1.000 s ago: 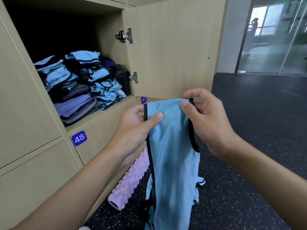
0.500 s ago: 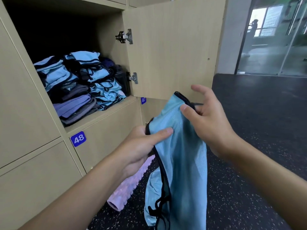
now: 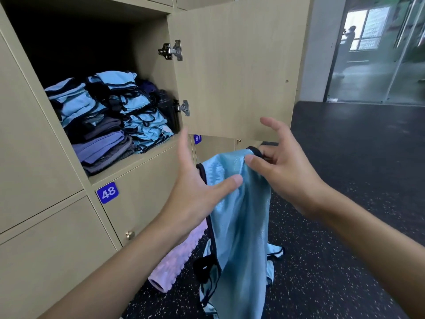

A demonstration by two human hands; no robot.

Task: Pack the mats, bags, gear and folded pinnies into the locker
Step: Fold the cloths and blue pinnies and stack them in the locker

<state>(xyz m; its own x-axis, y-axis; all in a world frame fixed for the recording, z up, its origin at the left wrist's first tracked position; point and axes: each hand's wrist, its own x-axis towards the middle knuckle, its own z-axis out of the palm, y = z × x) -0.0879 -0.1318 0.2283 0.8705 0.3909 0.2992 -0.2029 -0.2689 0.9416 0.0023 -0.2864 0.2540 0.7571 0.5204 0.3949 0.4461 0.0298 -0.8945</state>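
One pinny (image 3: 241, 215) hangs below-right of locker (image 3: 149, 72), unfolded. Right hand (image 3: 287, 171) pinches top hem; left hand (image 3: 195, 192) splayed, thumb on cloth. Best: fold flat, hems matched, before stacking inside.

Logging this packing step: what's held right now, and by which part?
The light blue mesh pinny with black trim, pinched at its top edge by the right hand; the open left hand only touches it.

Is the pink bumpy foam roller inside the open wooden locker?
No, the pink foam roller lies on the dark speckled floor below that locker.
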